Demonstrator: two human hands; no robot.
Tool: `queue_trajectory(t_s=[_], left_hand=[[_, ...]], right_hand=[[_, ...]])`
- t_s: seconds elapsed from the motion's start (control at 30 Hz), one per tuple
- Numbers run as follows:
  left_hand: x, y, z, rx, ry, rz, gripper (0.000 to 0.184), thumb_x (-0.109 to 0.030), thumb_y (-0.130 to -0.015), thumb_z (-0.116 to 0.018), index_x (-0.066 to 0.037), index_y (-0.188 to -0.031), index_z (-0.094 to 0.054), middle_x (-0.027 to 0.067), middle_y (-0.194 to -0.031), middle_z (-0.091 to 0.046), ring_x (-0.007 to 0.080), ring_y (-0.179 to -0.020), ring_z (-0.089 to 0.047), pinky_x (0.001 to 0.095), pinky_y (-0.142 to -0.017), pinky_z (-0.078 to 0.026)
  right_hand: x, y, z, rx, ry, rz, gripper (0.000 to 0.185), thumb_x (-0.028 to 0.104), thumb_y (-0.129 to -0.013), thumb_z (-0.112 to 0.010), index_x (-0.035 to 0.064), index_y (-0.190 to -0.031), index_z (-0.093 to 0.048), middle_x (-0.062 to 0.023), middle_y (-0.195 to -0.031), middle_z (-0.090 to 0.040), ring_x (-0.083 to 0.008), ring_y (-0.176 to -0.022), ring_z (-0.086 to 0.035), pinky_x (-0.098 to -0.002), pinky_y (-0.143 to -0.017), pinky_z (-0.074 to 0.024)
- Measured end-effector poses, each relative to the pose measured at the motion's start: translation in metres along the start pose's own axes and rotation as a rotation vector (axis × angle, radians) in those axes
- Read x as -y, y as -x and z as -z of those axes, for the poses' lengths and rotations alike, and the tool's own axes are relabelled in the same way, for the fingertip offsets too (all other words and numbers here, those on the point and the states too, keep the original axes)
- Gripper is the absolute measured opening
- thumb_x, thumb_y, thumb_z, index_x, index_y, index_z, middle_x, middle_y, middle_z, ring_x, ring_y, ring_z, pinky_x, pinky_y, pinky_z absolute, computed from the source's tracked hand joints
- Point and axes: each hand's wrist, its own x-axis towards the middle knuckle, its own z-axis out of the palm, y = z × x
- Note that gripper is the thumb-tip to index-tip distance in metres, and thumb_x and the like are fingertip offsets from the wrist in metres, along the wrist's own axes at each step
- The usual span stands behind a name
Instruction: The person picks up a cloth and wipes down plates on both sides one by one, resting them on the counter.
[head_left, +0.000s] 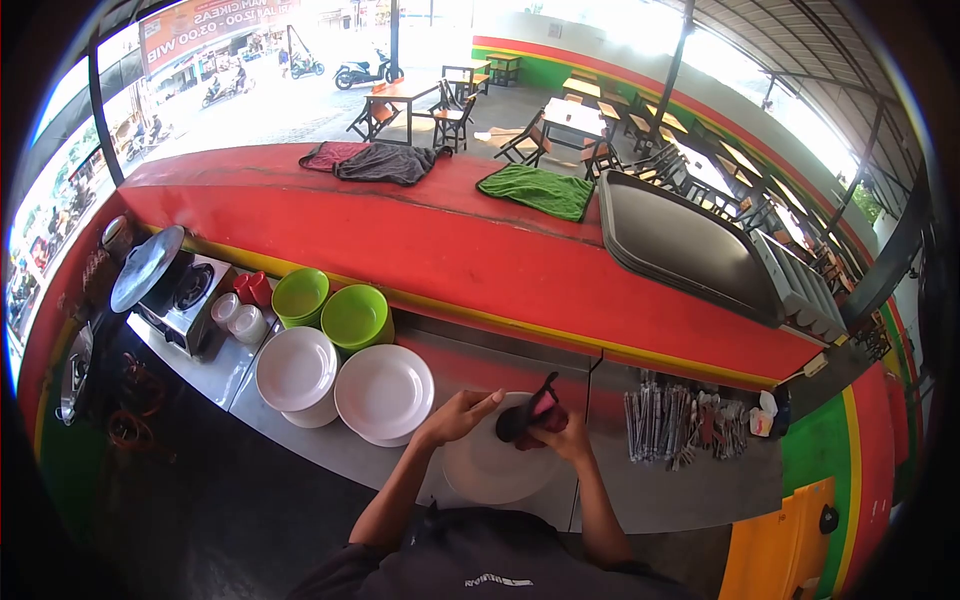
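Note:
My right hand [565,440] is closed around a bunched dark cloth [517,424] with a reddish patch. Below it, a large pale round plate [490,475] rests on the metal counter, partly covered by my hands and the cloth. My left hand [460,416] hovers by the plate's left upper rim, fingers stretched out and holding nothing; whether it touches the rim I cannot tell. Two stacks of white plates, a left stack [297,368] and a right stack [386,393], stand to the left of that hand.
Green bowls [357,316] are stacked behind the plates. Farther left are white cups [247,324] and a gas stove [190,290]. Bundled cutlery [660,420] lies at right. Along the red ledge [480,265] are a green cloth [538,190], grey cloth [388,163] and trays [690,245].

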Motion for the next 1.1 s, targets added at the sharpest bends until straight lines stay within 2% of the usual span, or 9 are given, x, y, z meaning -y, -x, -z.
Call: queue_trajectory(t_s=[0.1,0.2,0.27,0.37,0.6,0.7,0.8,0.87,1.1], left_hand=[[-0.016,0.005,0.0,-0.042,0.12,0.062,0.062,-0.05,-0.106,-0.048,0.005,-0.13,-0.062,0.0158,-0.118,-0.07,0.0225,-0.116,-0.061,0.0339,-0.104,-0.044],[-0.011,0.008,-0.002,-0.135,0.43,-0.049,0.058,-0.047,-0.107,-0.047,0.003,-0.135,-0.058,0.013,-0.123,-0.066,0.019,-0.118,-0.059,0.0323,-0.104,-0.043],[0.004,0.01,-0.007,-0.142,0.426,-0.093,0.055,-0.043,-0.108,-0.046,0.001,-0.14,-0.054,0.0125,-0.127,-0.064,0.017,-0.119,-0.056,0.0318,-0.103,-0.043],[0.026,0.009,-0.021,-0.234,0.346,-0.148,0.051,-0.039,-0.11,-0.043,0.0,-0.142,-0.052,0.0115,-0.126,-0.064,0.0158,-0.117,-0.057,0.0313,-0.102,-0.043],[0.026,0.005,-0.014,-0.277,0.163,-0.125,0.05,-0.04,-0.111,-0.041,0.002,-0.134,-0.057,0.0154,-0.109,-0.07,0.0185,-0.104,-0.063,0.0342,-0.096,-0.047],[0.014,0.003,-0.002,-0.191,-0.048,-0.066,0.051,-0.041,-0.109,-0.043,0.002,-0.132,-0.059,0.0233,-0.11,-0.07,0.0262,-0.106,-0.066,0.038,-0.095,-0.048],[-0.002,0.001,0.004,-0.057,-0.164,-0.004,0.052,-0.04,-0.109,-0.044,0.005,-0.132,-0.059,0.0219,-0.118,-0.069,0.0282,-0.114,-0.065,0.0389,-0.099,-0.047],[0.005,-0.003,0.003,-0.044,-0.182,-0.073,0.052,-0.04,-0.109,-0.045,0.004,-0.131,-0.06,0.0219,-0.116,-0.07,0.0289,-0.112,-0.066,0.0388,-0.099,-0.047],[0.002,0.002,0.001,-0.081,-0.019,-0.108,0.046,-0.035,-0.108,-0.049,0.003,-0.132,-0.06,0.0189,-0.119,-0.07,0.0239,-0.114,-0.065,0.0361,-0.099,-0.047]], right_hand=[[-0.031,0.002,0.008,-0.092,0.007,-0.041,0.047,0.014,-0.076,-0.087,-0.0003,-0.115,-0.066,-0.0102,-0.106,-0.071,-0.0178,-0.095,-0.069,-0.0334,-0.085,-0.0554],[-0.043,0.008,0.008,-0.305,0.026,-0.069,0.042,0.015,-0.078,-0.085,-0.0003,-0.113,-0.067,-0.0091,-0.103,-0.071,-0.0169,-0.094,-0.068,-0.0332,-0.087,-0.0541],[-0.038,0.011,-0.001,-0.49,-0.101,-0.081,0.038,0.016,-0.08,-0.084,-0.0002,-0.111,-0.068,-0.0082,-0.1,-0.072,-0.0163,-0.093,-0.067,-0.0331,-0.087,-0.0533],[-0.049,0.015,-0.004,-0.544,-0.071,-0.093,0.033,0.016,-0.081,-0.083,-0.0001,-0.107,-0.069,-0.0073,-0.098,-0.072,-0.0162,-0.088,-0.067,-0.0333,-0.086,-0.0531],[-0.038,0.022,-0.001,-0.354,0.03,-0.137,0.038,0.02,-0.077,-0.086,-0.0005,-0.105,-0.069,-0.0073,-0.096,-0.071,-0.0162,-0.089,-0.067,-0.033,-0.082,-0.0532],[-0.044,0.017,0.004,-0.248,0.108,-0.153,0.042,0.023,-0.077,-0.086,-0.0001,-0.107,-0.069,-0.0072,-0.095,-0.072,-0.0176,-0.089,-0.067,-0.0331,-0.082,-0.0531],[-0.027,0.01,0.003,-0.171,0.138,-0.108,0.041,0.022,-0.076,-0.086,0.0006,-0.107,-0.069,-0.0075,-0.096,-0.072,-0.0173,-0.091,-0.068,-0.0328,-0.083,-0.0534],[-0.019,0.004,-0.001,-0.133,0.129,-0.022,0.041,0.021,-0.076,-0.085,0.0011,-0.107,-0.068,-0.0076,-0.097,-0.072,-0.0171,-0.092,-0.069,-0.0327,-0.083,-0.0535],[-0.029,0.003,0.004,-0.183,0.037,-0.045,0.044,0.018,-0.078,-0.083,0.0018,-0.115,-0.067,-0.0078,-0.101,-0.072,-0.0166,-0.096,-0.069,-0.0331,-0.086,-0.0537]])
